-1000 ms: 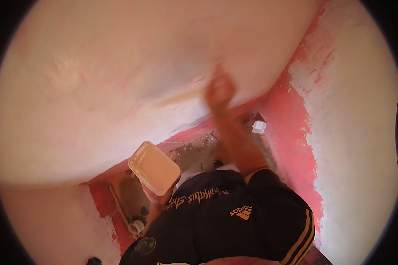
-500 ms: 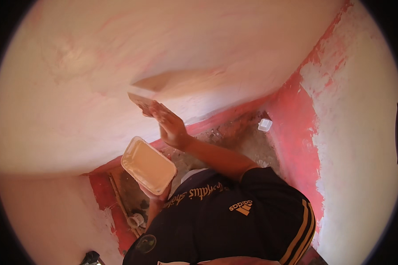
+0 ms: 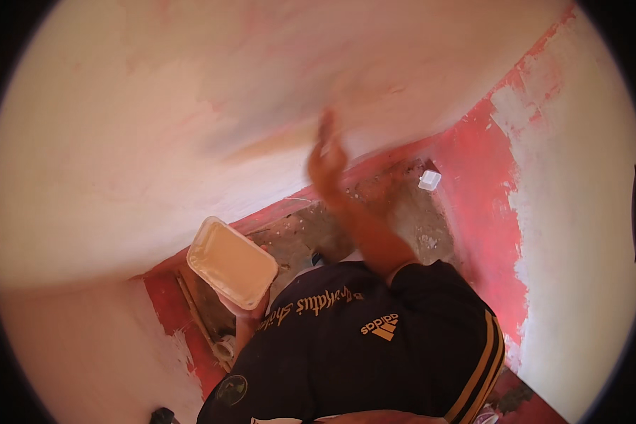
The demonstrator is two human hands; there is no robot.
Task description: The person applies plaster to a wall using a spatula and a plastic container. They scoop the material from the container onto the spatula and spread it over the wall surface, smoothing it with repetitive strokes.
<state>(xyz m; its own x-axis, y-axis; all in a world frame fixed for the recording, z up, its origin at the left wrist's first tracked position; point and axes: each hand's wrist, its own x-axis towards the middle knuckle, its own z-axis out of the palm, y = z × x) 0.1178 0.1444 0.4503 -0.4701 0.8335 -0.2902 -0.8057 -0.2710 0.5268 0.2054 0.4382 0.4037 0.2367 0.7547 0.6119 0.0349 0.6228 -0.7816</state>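
From the head view: gripping a white rectangular tub [image 3: 200, 240] with the left hand [image 3: 245, 309], closed around its underside. Holding it tilted, open face toward the camera, with cream-coloured paste [image 3: 234, 261] inside, just beyond the dark shirt [image 3: 332, 343] and near the foot of the large pale wall [image 3: 141, 127]. Reaching up to that wall with the right hand [image 3: 326, 164], well apart from the tub and to its right. Too blurred there to tell whether clamped on anything or pressed to the surface. Can see a smeared brownish streak [image 3: 272, 147] on the wall left of those fingers; cannot tell whether shadow or tool.

Compared with half a second ago, swung rightward and away with the right hand, out of a spot just above the tub where a flat piece showed at the fingertips. Closer now to the pose of a second ago. Kept hold of the tub meanwhile, slightly farther left in view.

Can also see a small white box [image 3: 430, 180] on the floor [image 3: 417, 212] beside the red lower wall [image 3: 473, 177], and a thin pole [image 3: 193, 304] at left, near a white round thing [image 3: 225, 348].
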